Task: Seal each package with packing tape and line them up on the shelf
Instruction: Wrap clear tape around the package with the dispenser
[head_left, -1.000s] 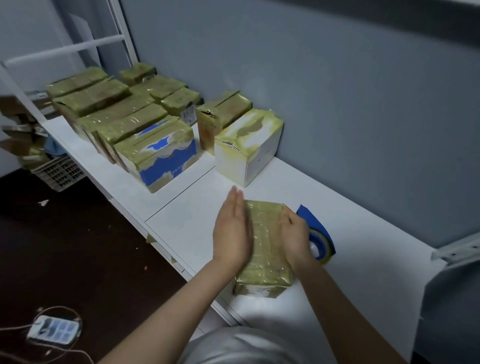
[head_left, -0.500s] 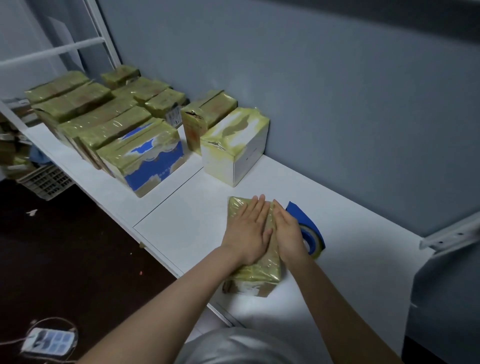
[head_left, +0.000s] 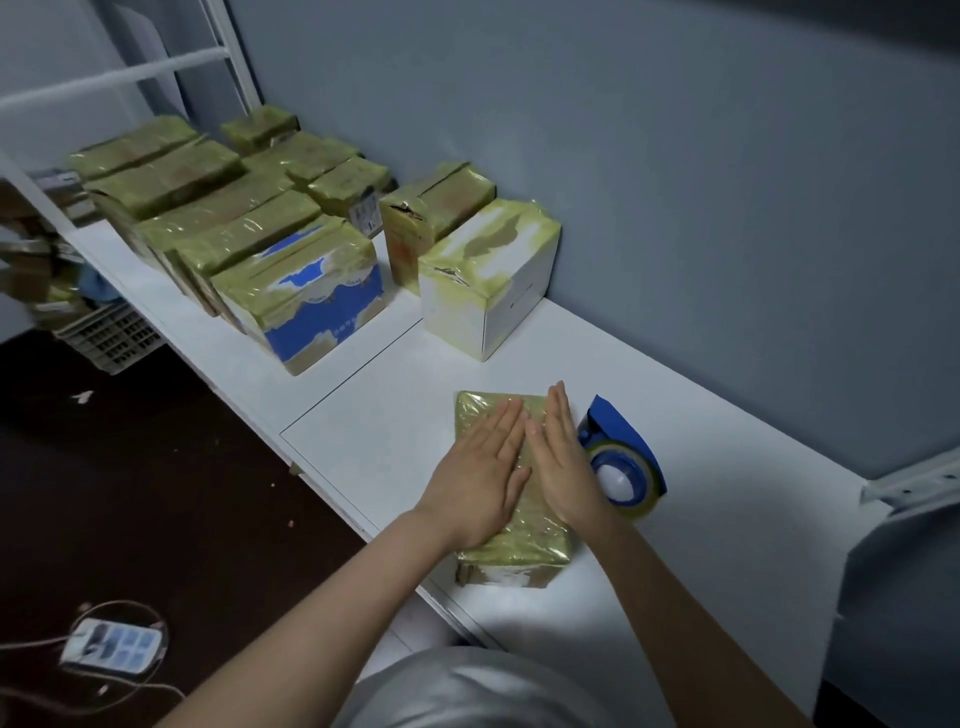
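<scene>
We press our left hand (head_left: 480, 480) and right hand (head_left: 566, 467) flat, grasping nothing, on the package (head_left: 511, 543) beside the tape dispenser (head_left: 626, 467) on the shelf (head_left: 363, 431); it seems fully taped, awaiting line-up with the wrapped row (head_left: 249, 234).

Blocked right of the package (head_left: 517, 540) by the tape dispenser (head_left: 623, 475), just beside the right hand (head_left: 566, 467). Passable leftward over bare shelf (head_left: 363, 447), past the left hand (head_left: 478, 478). Hemmed ahead by white box (head_left: 488, 280) and blue-printed box (head_left: 311, 306). Closed behind by wall (head_left: 675, 208). Passable between white box and dispenser.
</scene>
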